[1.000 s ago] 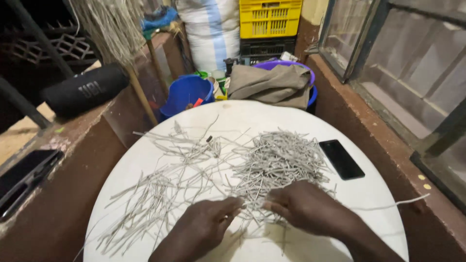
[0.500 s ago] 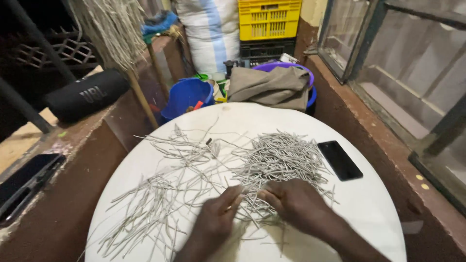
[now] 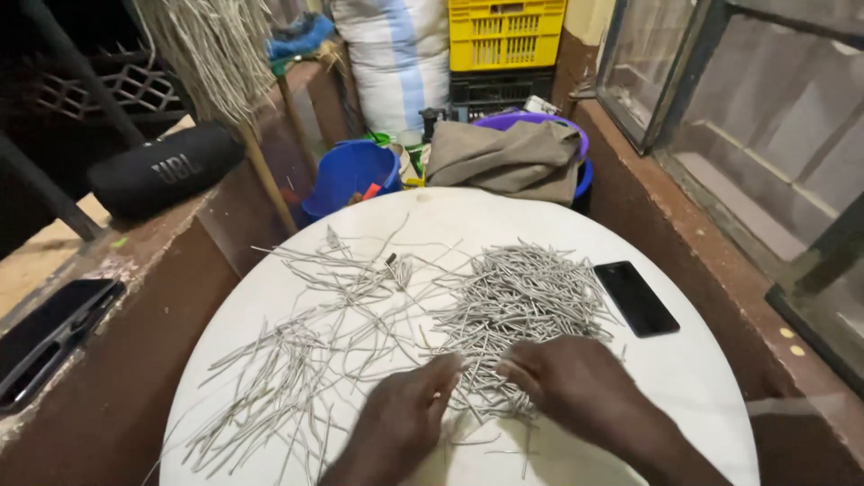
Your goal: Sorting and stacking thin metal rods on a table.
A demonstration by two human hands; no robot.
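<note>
Resting on the near edge of a dense pile of thin grey cut strips on the round white table, the left hand and right hand lie with fingers loosely curled, pinching a few strips; these look light, springy and best gathered mid-length.

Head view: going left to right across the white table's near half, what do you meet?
Loose grey strips → left hand → right hand → black phone, all on the white round table.

Thin pale grey strips, short and straight, heaped thick at centre-right of the white round table; longer bent ones scattered loosely toward the near left edge.
</note>
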